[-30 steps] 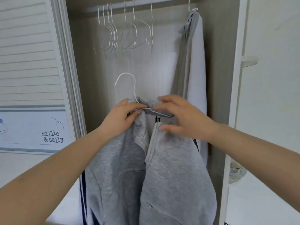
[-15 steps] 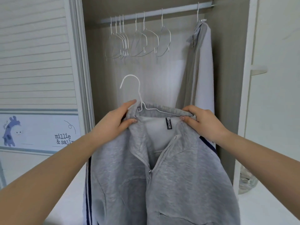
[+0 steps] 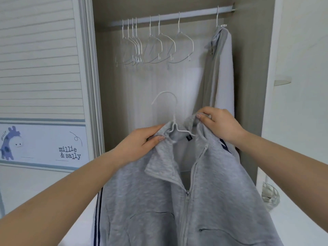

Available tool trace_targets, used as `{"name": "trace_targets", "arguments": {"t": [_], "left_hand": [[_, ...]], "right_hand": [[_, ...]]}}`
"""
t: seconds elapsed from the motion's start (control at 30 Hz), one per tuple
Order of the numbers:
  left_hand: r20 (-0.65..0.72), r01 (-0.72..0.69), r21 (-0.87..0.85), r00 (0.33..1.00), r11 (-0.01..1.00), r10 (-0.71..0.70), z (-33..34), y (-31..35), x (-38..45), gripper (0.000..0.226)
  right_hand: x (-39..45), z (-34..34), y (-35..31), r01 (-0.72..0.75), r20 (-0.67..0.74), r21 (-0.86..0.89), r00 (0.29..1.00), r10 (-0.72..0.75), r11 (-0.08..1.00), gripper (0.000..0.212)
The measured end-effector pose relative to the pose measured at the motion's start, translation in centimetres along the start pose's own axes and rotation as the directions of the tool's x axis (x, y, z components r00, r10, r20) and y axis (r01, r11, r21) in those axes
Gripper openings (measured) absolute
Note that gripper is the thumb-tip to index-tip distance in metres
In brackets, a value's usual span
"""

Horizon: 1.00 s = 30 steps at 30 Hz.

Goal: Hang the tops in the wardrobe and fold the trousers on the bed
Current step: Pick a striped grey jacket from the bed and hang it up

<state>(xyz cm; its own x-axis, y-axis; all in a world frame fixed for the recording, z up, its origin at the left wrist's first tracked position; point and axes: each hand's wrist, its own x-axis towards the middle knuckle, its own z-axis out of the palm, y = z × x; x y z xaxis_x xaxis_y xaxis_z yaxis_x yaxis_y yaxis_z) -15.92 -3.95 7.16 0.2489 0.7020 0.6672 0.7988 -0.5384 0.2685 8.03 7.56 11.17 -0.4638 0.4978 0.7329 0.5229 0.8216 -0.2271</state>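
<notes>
The task looks partly done. 1 grey top already hangs at the 1 o'clock end of the wardrobe rail, and a 2nd, a grey zip jacket, is on a white wire hanger but has not yet reached the rail. About 7 empty hangers hang at 11 to 12 o'clock on the rail. No trousers and no bed are in view, so I judge that the folding is still to be done, though I cannot tell for sure.

The jacket sits at the centre of the view, running down to 6 o'clock, in front of the open wardrobe. Its zip is open at the top and closed lower down, the collar is turned out, and dark stripes run along the sleeve at 7 o'clock and on the shoulder at 3 o'clock. The hanger's hook stands free above the collar, well below the rail.

The left hand has its thumb and fingers curled round the collar's left side, pinching the cloth near the hanger's neck. The right hand pinches the collar's right side with curled fingers. The likely next step is to settle the shoulders on the hanger and lift the hook to a free gap on the rail, between the empty hangers and the hung top.
</notes>
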Motion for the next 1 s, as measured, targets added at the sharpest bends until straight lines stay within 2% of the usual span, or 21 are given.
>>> {"name": "trace_targets", "arguments": {"t": [0.13, 0.27, 0.33, 0.47, 0.57, 0.67, 0.77, 0.83, 0.87, 0.93, 0.97, 1.0], "left_hand": [[-0.003, -0.008, 0.075, 1.0, 0.997, 0.009, 1.1, 0.7, 1.5, 0.042], [-0.018, -0.022, 0.101, 1.0, 0.995, 0.024, 2.0, 0.4, 0.9, 0.036], [-0.036, -0.015, 0.084, 0.999, 0.996, 0.018, 1.6, -0.3, 0.3, 0.034], [-0.197, 0.14, 0.035, 0.972, 0.99, -0.13, -0.8, -2.7, -1.7, 0.03], [-0.193, 0.181, 0.165, 0.97, 0.97, -0.149, -0.7, -2.8, -1.9, 0.033], [-0.163, 0.205, 0.254, 0.972, 0.945, -0.168, -0.2, -2.0, -1.6, 0.054], [-0.263, 0.258, 0.161, 0.942, 0.953, -0.211, -0.5, -2.2, -1.9, 0.048], [-0.318, 0.267, 0.11, 0.922, 0.957, -0.22, -0.9, -2.7, -2.1, 0.042], [-0.326, 0.269, 0.091, 0.918, 0.959, -0.226, -1.0, -3.0, -2.1, 0.04], [-0.325, 0.274, 0.049, 0.914, 0.961, -0.244, -1.3, -3.6, -2.3, 0.039], [-0.329, 0.277, 0.024, 0.909, 0.961, -0.254, -1.4, -3.9, -2.3, 0.038], [-0.337, 0.279, 0.004, 0.904, 0.96, -0.262, -1.4, -4.1, -2.3, 0.037]], "right_hand": [[0.3, 1.8, -2.3, -0.124, 0.15, 0.151, 0.983, 0.101, 0.981, 0.024], [-1.5, 3.3, -2.0, -0.267, 0.228, 0.333, 0.953, 0.198, 0.904, 0.026], [-1.9, 3.2, -1.4, -0.304, 0.215, 0.386, 0.948, 0.236, 0.871, 0.023], [-1.8, 2.1, 0.0, -0.335, 0.124, 0.494, 0.941, 0.316, 0.802, 0.024], [-1.6, 2.8, -0.1, -0.337, 0.157, 0.469, 0.941, 0.299, 0.816, 0.023], [-1.3, 3.5, -0.6, -0.332, 0.165, 0.455, 0.943, 0.288, 0.826, 0.023], [-1.3, 2.7, -0.2, -0.253, 0.171, 0.336, 0.964, 0.206, 0.907, 0.018], [-1.2, 1.8, 0.7, -0.157, 0.112, 0.192, 0.984, 0.137, 0.969, 0.012], [-1.4, 1.4, 1.3, -0.145, 0.07, 0.175, 0.988, 0.135, 0.974, 0.012], [-2.2, 0.6, 2.4, -0.194, 0.047, 0.266, 0.981, 0.189, 0.944, 0.015], [-2.9, 0.4, 3.0, -0.221, 0.085, 0.31, 0.975, 0.205, 0.925, 0.022], [-3.6, 0.4, 3.1, -0.234, 0.148, 0.315, 0.969, 0.196, 0.92, 0.038]]}}
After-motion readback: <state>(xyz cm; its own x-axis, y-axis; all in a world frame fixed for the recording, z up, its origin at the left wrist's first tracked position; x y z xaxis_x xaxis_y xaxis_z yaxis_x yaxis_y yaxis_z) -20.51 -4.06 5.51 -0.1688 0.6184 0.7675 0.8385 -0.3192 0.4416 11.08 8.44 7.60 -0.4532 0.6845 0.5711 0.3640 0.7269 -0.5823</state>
